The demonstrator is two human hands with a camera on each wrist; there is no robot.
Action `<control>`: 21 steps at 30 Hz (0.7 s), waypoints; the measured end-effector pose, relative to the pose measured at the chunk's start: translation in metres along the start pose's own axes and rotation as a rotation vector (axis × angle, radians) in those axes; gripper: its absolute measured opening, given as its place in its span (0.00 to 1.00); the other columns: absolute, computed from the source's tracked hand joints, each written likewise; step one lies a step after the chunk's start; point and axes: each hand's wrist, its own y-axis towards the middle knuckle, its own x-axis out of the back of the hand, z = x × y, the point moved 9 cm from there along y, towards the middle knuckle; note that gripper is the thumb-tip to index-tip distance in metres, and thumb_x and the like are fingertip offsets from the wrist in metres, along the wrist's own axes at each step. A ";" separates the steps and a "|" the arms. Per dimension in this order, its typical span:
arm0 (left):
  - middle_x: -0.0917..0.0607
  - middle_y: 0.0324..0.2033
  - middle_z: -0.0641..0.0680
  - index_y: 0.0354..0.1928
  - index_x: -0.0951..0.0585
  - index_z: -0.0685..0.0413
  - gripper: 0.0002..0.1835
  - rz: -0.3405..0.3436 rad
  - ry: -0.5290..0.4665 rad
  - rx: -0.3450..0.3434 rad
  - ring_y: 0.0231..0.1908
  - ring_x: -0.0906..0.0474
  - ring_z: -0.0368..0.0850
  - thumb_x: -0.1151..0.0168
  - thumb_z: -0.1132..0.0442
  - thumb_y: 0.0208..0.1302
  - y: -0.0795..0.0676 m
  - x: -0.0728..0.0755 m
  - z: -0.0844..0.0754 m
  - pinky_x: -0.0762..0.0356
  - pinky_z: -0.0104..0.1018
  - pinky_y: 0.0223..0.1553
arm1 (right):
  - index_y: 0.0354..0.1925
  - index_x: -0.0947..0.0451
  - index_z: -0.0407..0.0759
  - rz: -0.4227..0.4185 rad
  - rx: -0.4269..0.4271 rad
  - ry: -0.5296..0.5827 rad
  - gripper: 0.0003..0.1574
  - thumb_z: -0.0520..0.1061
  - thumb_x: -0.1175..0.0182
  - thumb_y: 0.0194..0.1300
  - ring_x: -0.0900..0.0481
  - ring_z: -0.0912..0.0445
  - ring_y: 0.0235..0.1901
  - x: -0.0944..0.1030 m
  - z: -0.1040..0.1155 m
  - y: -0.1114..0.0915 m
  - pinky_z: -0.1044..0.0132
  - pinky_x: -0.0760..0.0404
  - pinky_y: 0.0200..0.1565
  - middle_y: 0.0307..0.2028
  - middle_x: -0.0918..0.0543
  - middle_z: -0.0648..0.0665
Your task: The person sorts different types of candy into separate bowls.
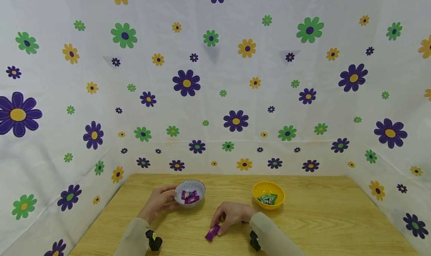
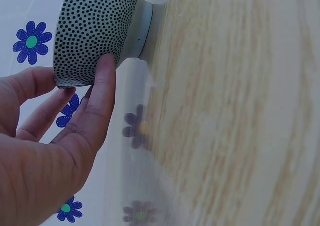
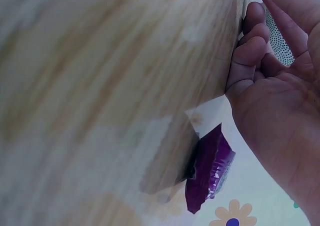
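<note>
My left hand (image 1: 162,200) holds the side of a small patterned bowl (image 1: 200,202), fingertips spread along its rim and wall. In the left wrist view, the dotted outer wall of the bowl (image 2: 92,38) shows close up against the fingers. Purple wrapped candies (image 1: 191,199) lie in this bowl. Between thumb and fingers, my right hand (image 1: 234,213) pinches a purple wrapped candy (image 1: 212,234) low over the table. The right wrist view has a purple candy (image 3: 207,171) on the table, apart from the curled fingers (image 3: 250,53).
A yellow bowl (image 1: 281,200) with green wrapped candies (image 1: 268,199) stands to the right, behind the right forearm. White curtains (image 1: 235,98) with printed flowers enclose the wooden table (image 1: 323,211) at the back and both sides.
</note>
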 end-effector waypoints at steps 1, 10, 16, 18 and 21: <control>0.20 0.55 0.66 0.63 0.25 0.62 0.22 0.000 0.006 0.000 0.41 0.17 0.49 0.43 0.64 0.69 0.000 0.000 0.000 0.15 0.45 0.43 | 0.40 0.13 0.39 -0.005 0.001 -0.001 0.14 0.31 0.29 0.53 0.31 0.62 0.30 0.000 0.000 0.000 0.76 0.33 0.32 0.32 0.18 0.53; 0.21 0.57 0.67 0.64 0.26 0.61 0.22 0.002 0.031 -0.004 0.42 0.17 0.49 0.43 0.63 0.70 0.000 0.000 -0.001 0.15 0.45 0.43 | 0.39 0.13 0.37 -0.012 0.018 0.020 0.13 0.30 0.30 0.53 0.30 0.63 0.28 0.000 0.000 -0.001 0.76 0.32 0.31 0.31 0.17 0.52; 0.21 0.57 0.67 0.64 0.26 0.61 0.22 -0.001 0.033 -0.005 0.42 0.17 0.49 0.43 0.63 0.70 0.001 0.001 0.000 0.15 0.45 0.43 | 0.39 0.14 0.38 -0.013 0.008 0.077 0.11 0.31 0.30 0.54 0.29 0.61 0.29 0.002 -0.001 -0.001 0.74 0.31 0.32 0.32 0.15 0.48; 0.20 0.56 0.66 0.64 0.26 0.61 0.22 -0.001 0.028 -0.006 0.42 0.16 0.49 0.43 0.63 0.70 0.001 0.001 0.001 0.15 0.45 0.43 | 0.38 0.14 0.39 -0.023 0.005 0.093 0.11 0.32 0.30 0.55 0.28 0.61 0.29 0.003 -0.003 -0.001 0.74 0.30 0.33 0.33 0.15 0.47; 0.20 0.55 0.66 0.63 0.26 0.61 0.22 -0.001 0.021 -0.005 0.41 0.16 0.49 0.43 0.63 0.70 0.001 0.001 0.002 0.15 0.46 0.43 | 0.38 0.13 0.40 -0.041 0.002 0.112 0.10 0.33 0.29 0.54 0.27 0.61 0.29 0.005 -0.005 0.000 0.73 0.29 0.33 0.32 0.14 0.47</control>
